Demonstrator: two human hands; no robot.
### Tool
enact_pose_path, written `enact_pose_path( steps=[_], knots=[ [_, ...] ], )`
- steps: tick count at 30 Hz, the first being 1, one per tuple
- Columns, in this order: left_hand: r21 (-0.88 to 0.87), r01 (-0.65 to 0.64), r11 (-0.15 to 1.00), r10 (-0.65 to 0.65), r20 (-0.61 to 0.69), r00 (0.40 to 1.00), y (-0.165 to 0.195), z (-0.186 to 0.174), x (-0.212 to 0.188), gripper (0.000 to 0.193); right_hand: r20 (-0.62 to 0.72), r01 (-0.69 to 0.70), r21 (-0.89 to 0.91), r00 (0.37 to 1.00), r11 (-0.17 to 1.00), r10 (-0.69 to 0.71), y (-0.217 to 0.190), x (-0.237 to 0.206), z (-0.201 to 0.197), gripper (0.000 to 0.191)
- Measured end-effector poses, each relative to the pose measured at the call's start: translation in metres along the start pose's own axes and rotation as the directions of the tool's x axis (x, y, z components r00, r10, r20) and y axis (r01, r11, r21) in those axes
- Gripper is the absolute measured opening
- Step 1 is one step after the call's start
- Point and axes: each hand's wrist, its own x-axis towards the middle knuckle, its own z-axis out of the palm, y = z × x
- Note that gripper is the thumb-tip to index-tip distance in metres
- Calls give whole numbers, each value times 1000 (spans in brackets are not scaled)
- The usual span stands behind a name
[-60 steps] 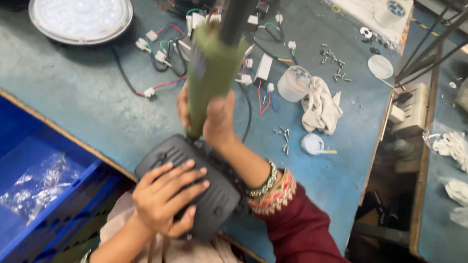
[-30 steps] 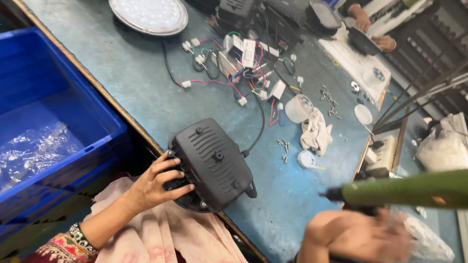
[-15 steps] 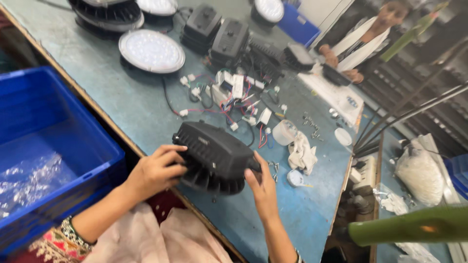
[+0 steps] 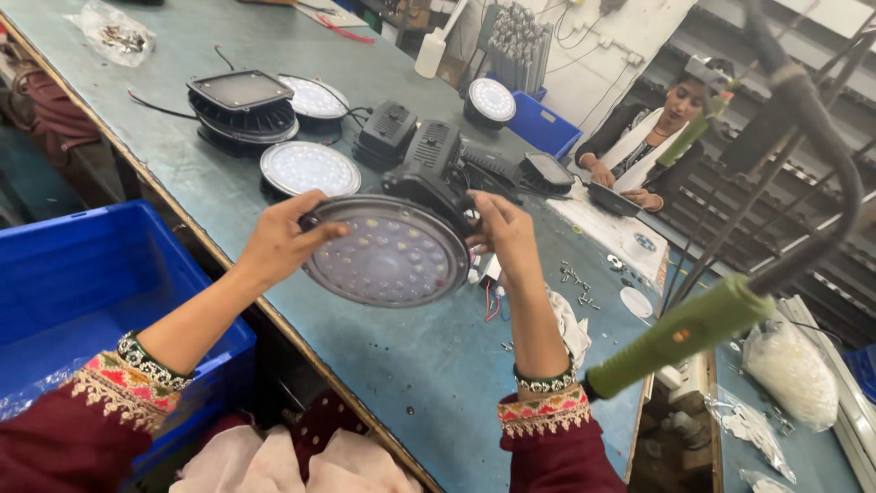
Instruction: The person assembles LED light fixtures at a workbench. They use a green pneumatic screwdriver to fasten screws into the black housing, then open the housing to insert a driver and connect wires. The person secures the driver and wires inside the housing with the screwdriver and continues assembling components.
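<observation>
Left hand (image 4: pixel 278 239) curls round the left rim of a round LED lamp (image 4: pixel 388 251), thumb over the front edge, fingers behind. Right hand (image 4: pixel 505 236) clasps the opposite rim w/ fingers wrapped on the edge. Both hands pressed on the lamp, holding it raised above the counter (image 4: pixel 429 365), lens face tilted toward the camera, black finned housing at the back.

Just past the left hand, on the counter: a white round lamp disc (image 4: pixel 310 168), lens up. Further out, a black finned lamp body (image 4: pixel 240 105) w/ another lit-face disc (image 4: pixel 315 97) beside it. Beyond the held lamp, two black driver boxes (image 4: pixel 406 137).

Under and right of the right hand: a white rag (image 4: pixel 570 327), loose screws (image 4: pixel 577 277), coloured wires (image 4: pixel 493 297). Right of the right forearm hangs a green-handled power screwdriver (image 4: pixel 684 333) on a black cable.

Below the left forearm, off the counter edge, a blue plastic crate (image 4: pixel 100 292).

Far side of the counter: another person (image 4: pixel 652 137), hands on a dark lamp part.
</observation>
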Motion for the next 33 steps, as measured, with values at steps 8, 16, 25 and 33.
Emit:
enact_pose_path(
  steps=[8,16,25,33],
  knots=[
    [-578,-36,815,-228,-377,898,-13,-7,-6,47,159,339,104,922,935,-352,-51,0,21,60],
    [-844,90,528,-617,-309,724,-34,-6,-42,51,462,-356,378,872,855,159,96,5,58,64],
    [-691,301,657,-627,-280,727,-78,-27,-61,37,121,-399,572,905,716,408,183,-22,119,74],
    [-762,346,547,-686,-172,707,-91,-90,-53,35,335,-529,586,848,614,411,144,-8,174,85]
  ],
)
